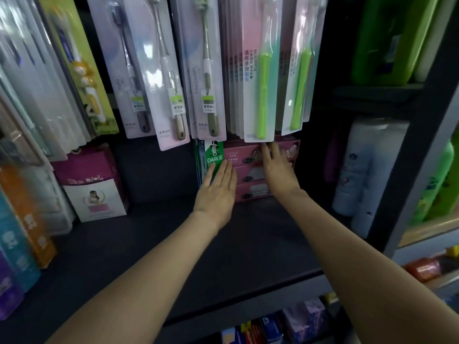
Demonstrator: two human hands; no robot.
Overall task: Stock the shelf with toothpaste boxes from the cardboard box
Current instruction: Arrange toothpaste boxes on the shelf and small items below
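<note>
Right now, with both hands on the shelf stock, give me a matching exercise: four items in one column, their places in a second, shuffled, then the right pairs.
Items
1. green Darlie toothpaste box
2. pink toothpaste boxes
3. green toothbrush pack
4. white bottles

Places
A. hanging above the pink stack
B. under the flat left hand
C. stacked at the shelf's back, under the right hand
D. standing in the bay to the right

Pairs: 1-B, 2-C, 3-A, 4-D
</note>
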